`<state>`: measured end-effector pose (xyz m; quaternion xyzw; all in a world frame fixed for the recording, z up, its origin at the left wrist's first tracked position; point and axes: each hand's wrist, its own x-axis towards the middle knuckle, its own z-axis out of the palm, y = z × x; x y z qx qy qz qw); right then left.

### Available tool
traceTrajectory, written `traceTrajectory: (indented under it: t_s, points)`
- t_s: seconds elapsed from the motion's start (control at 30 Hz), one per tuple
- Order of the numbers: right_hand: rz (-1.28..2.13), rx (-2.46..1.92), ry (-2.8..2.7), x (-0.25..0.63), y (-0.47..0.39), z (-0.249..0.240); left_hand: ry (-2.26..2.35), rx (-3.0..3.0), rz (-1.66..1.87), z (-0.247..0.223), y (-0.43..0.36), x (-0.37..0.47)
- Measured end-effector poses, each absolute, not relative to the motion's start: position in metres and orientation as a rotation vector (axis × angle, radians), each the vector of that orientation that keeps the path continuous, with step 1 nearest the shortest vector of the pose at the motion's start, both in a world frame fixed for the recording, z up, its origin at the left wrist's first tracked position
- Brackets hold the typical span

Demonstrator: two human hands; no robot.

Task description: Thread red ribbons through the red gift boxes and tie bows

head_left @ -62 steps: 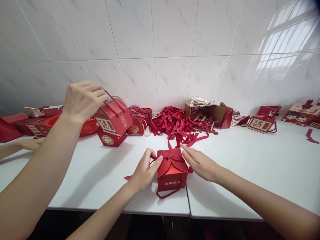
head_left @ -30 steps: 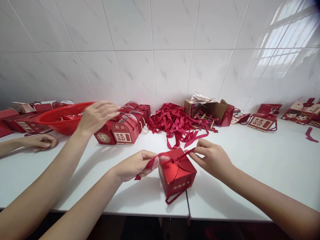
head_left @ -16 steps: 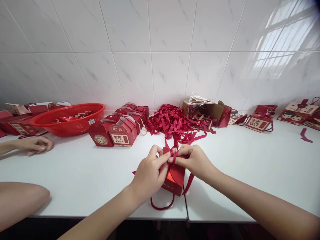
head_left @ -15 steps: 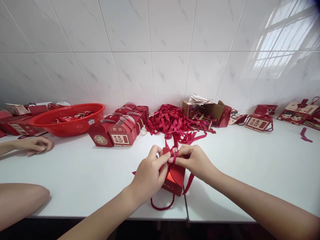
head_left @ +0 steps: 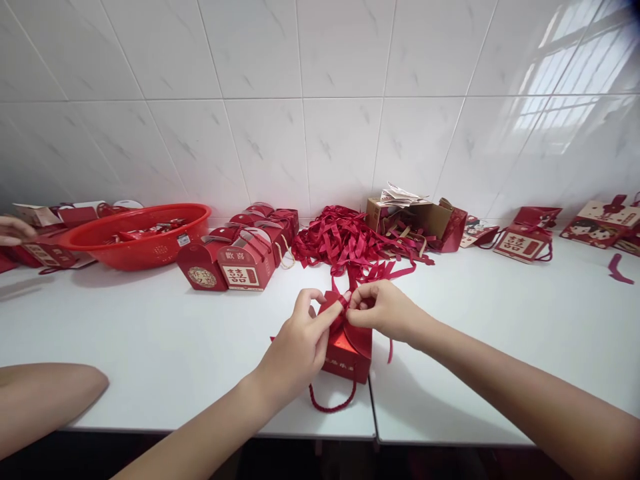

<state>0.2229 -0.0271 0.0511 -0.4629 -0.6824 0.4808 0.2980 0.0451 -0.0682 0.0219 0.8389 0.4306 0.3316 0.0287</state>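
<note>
A small red gift box point(head_left: 347, 357) stands on the white table in front of me, its twisted red cord handle point(head_left: 333, 408) hanging toward the front edge. Red ribbon point(head_left: 343, 303) is looped over the top of the box. My left hand point(head_left: 300, 333) grips the ribbon there, with the index finger and thumb pressed at the loop. Close beside it, my right hand point(head_left: 383, 310) pinches the ribbon between thumb and fingers. The exact crossing of the ribbon is partly hidden by my fingertips. One ribbon end hangs down at the right of the box.
Behind the box lies a heap of red ribbons point(head_left: 337, 237), with an open carton point(head_left: 415, 223) to its right. Finished-looking red boxes point(head_left: 247, 260) stand left, near a red plastic basin point(head_left: 140, 257). Another person's hand point(head_left: 15, 231) and arm point(head_left: 50, 400) are at far left.
My right hand has drawn the ribbon slightly, and its fingers have curled closer together. The ribbon end at right hangs shorter. The other person's hand has moved back toward the boxes at far left.
</note>
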Motion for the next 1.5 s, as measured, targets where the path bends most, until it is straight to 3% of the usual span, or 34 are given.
traceTrajectory:
  t_s: [0.33, 0.6, 0.9, 1.17, 1.37, 1.5]
  points:
    - [1.387, -1.03, -2.439, 0.232, -0.004, 0.077, 1.011, 2.618, 0.938, 0.04, -0.057, 0.033]
    - [1.199, -1.004, -2.416, 0.226, -0.011, 0.063, 1.058, 2.341, 0.959, 0.044, -0.048, 0.03]
    - [0.848, -1.191, -2.48, 0.245, -0.02, 0.07, 1.477, 2.554, 0.363, 0.085, -0.068, 0.01]
    - [0.532, -1.12, -2.368, 0.24, -0.028, 0.052, 1.143, 2.213, 0.578, 0.065, -0.05, 0.017]
    - [0.436, -1.192, -2.361, 0.25, -0.035, 0.046, 1.438, 2.703, 0.576, 0.057, -0.052, 0.008]
    - [0.457, -1.21, -2.342, 0.251, -0.038, 0.045, 1.324, 2.72, 0.591, 0.058, -0.059, 0.005]
